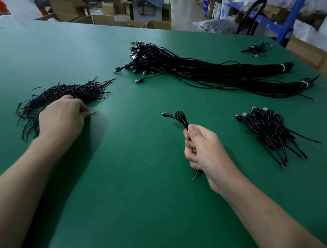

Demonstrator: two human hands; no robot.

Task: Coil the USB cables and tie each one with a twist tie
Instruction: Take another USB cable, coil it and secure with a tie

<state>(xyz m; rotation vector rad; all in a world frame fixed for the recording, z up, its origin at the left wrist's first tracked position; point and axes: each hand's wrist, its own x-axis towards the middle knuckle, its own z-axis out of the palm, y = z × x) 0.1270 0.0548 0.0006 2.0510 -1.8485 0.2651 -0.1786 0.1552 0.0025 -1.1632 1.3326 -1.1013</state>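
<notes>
Green mat covers the table [130, 191], both my hands above it, well apart. My right hand [204, 151] is fisted round a coiled black USB cable [180, 118]: thumb on top, fingers curled tight. A small loop and the plug stick out past the thumb, and a bare wire end pokes out under the fist. The cable is held clear of the mat. My left hand [62, 118] rests on the near edge of a loose pile of thin black twist ties [74, 92], fingers curled, tips pinching a single tie [93, 113] whose end shows beside them. Long bundles of straight black USB cables [205, 71] lie across the far middle, banded white at the right ends. A heap of coiled black cables [270, 130] sits right of my right hand, with a smaller cable heap [256, 48] at the far right.
</notes>
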